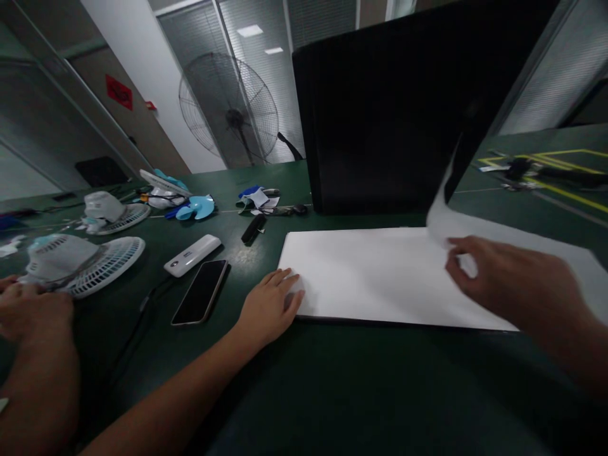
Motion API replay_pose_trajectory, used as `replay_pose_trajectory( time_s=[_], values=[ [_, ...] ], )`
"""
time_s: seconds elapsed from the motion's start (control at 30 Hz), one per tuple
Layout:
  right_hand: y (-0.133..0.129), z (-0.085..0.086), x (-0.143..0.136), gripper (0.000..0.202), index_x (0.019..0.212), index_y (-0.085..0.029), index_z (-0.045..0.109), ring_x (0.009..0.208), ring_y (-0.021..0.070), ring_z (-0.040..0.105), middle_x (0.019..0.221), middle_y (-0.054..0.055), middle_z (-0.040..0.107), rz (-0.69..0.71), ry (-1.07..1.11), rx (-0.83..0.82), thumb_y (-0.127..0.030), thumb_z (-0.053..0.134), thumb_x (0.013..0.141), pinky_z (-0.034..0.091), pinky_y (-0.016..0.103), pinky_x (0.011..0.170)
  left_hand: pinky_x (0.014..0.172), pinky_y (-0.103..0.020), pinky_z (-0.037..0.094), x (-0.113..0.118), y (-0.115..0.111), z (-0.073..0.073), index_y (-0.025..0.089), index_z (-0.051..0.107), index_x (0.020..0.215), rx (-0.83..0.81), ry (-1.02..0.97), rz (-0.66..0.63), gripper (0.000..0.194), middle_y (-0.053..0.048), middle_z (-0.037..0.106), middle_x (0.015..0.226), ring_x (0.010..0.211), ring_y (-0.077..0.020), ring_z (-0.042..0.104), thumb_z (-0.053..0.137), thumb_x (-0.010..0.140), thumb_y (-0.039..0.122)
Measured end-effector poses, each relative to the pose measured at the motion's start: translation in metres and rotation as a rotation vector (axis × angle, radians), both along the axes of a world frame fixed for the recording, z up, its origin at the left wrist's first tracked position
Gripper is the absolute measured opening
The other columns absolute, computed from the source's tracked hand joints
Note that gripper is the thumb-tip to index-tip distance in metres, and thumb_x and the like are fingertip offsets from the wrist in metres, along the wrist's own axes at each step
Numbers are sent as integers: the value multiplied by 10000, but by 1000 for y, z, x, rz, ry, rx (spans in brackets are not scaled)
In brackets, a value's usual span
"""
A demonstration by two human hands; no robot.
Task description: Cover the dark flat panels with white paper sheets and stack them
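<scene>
A wide white pad of paper lies flat on the green table, its dark lower edge facing me. My left hand rests open on the pad's left edge, palm down with the fingers spread a little. At the right side my right hand is closed in a pinch, thumb against forefinger, on the edge of a white sheet of paper. The sheet curls up from the pad, and its raised corner stands in front of the dark panel. Slight motion blur covers my right hand.
A large black panel stands behind the pad. To the left lie a smartphone, a white power bank and a small black object. Another person's hand touches a white fan part. Blue fan blades lie further back.
</scene>
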State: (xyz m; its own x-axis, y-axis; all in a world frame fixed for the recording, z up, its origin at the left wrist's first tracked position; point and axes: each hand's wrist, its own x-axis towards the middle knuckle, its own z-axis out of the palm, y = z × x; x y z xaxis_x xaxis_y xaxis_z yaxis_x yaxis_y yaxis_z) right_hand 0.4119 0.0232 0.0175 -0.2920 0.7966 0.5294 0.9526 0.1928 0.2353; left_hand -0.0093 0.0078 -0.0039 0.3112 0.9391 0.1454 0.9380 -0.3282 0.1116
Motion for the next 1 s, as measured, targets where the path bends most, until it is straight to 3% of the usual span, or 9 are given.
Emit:
replay_pose_trajectory(
  time_s=[0.13, 0.23, 0.3, 0.47, 0.53, 0.67, 0.73, 0.87, 1.0],
  values=[
    [-6, -23, -62, 358, 1155, -173, 717, 935, 218, 709, 1155, 91, 716, 443, -112, -100, -295, 417, 1003, 591, 351, 716, 1156, -513, 444, -3, 2, 0, 127, 494, 1499, -3, -69, 16, 606, -156, 607, 1460, 1370, -319, 554, 312, 1076, 521],
    [-10, -41, -79, 374, 1256, -221, 699, 1144, 217, 667, 1290, 51, 672, 536, -109, -180, -337, 425, 1029, 607, 400, 898, 1124, -540, 467, -5, 4, -3, 118, 345, 1584, 8, -89, 33, 699, -182, 562, 1499, 1363, -342, 552, 347, 1053, 572],
    [-16, -42, -86, 382, 1303, -246, 680, 1241, 233, 620, 1371, 41, 626, 590, -43, -285, -377, 439, 1037, 582, 456, 987, 1140, -547, 454, -4, 4, -5, 147, 281, 1613, 20, -81, 39, 754, -170, 495, 1565, 1398, -345, 520, 437, 1021, 588],
    [-18, -26, -88, 478, 1472, -316, 548, 1313, 222, 570, 1482, 24, 538, 710, 166, -516, -478, 462, 1031, 546, 463, 1060, 1167, -548, 437, -3, 4, -7, 232, 470, 1537, 17, -8, 41, 613, -105, 482, 1589, 1422, -337, 500, 566, 984, 476],
    [-6, -25, -72, 497, 1484, -312, 534, 1273, 220, 595, 1457, 38, 563, 590, 236, -490, -503, 421, 1039, 548, 464, 1051, 1162, -537, 451, -5, 6, -8, 255, 579, 1455, 19, -16, 32, 482, -74, 538, 1547, 1400, -316, 527, 547, 1007, 431],
    [32, -37, -5, 639, 1482, -212, 528, 1205, 343, 620, 1394, 142, 596, 37, 235, -334, -619, 401, 1006, 543, 592, 989, 1155, -498, 472, -11, 13, -9, 269, 722, 1287, 33, -68, 35, 327, -36, 646, 1432, 1324, -276, 593, 555, 1020, 356],
    [47, -45, 33, 716, 1406, -119, 581, 1130, 407, 641, 1330, 229, 610, -129, 172, -304, -669, 405, 981, 558, 608, 899, 1153, -488, 476, -12, 15, -9, 274, 754, 1235, 35, -82, 28, 297, -27, 676, 1391, 1295, -264, 612, 552, 1027, 336],
    [56, -53, 75, 659, 1081, -208, 737, 656, 313, 657, 882, 179, 701, -242, 127, -391, -735, 359, 964, 518, 477, 546, 1147, -492, 479, -10, 15, -7, 268, 762, 1215, 36, -88, 22, 295, -29, 684, 1377, 1296, -267, 607, 570, 1024, 386],
    [53, -58, 74, 649, 1085, -236, 737, 610, 291, 632, 883, 159, 703, -220, 134, -398, -760, 380, 946, 514, 497, 547, 1159, -505, 465, -8, 11, -8, 221, 721, 1291, 49, -63, 32, 390, -71, 642, 1431, 1335, -293, 573, 619, 993, 452]
  ],
)
